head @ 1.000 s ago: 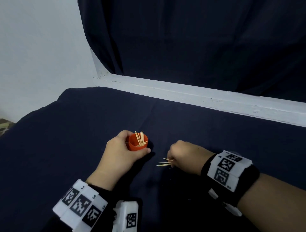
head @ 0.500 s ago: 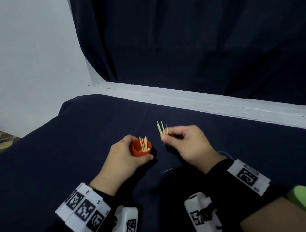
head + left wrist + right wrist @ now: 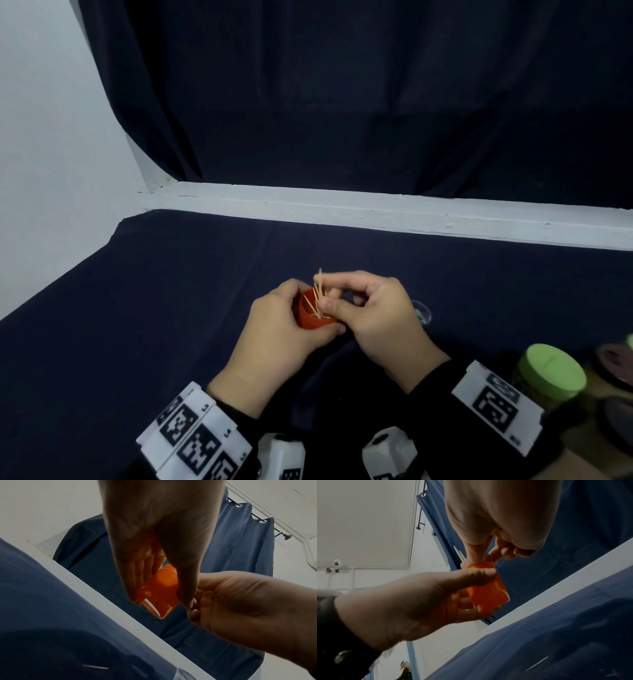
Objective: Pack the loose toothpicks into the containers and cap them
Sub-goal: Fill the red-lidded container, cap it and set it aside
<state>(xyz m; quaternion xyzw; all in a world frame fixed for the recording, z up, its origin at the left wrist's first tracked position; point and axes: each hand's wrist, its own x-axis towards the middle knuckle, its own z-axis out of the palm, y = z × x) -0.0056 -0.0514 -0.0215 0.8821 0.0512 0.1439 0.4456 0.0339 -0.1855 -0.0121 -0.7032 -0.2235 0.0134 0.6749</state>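
My left hand (image 3: 284, 329) is wrapped round a small orange container (image 3: 310, 317), held a little above the dark blue cloth (image 3: 171, 308). The same container (image 3: 159, 592) shows in the left wrist view and again in the right wrist view as the orange container (image 3: 488, 595). My right hand (image 3: 370, 308) pinches a few toothpicks (image 3: 318, 287) and holds them upright in the container's mouth, touching the rim. The toothpick tips (image 3: 458, 554) stick out above the thumb. One loose toothpick (image 3: 536, 663) lies on the cloth; the toothpick (image 3: 95, 666) also shows under the left wrist.
A clear round lid (image 3: 423, 313) lies on the cloth right of my right hand. At the lower right stand a jar with a green cap (image 3: 549, 373) and darker round things (image 3: 616, 363). A white ledge (image 3: 376, 212) and a dark curtain (image 3: 342, 102) close the far side.
My right hand picked toothpicks off the cloth, lifted them, and moved left to the container mouth. The left hand kept its hold on the orange container.
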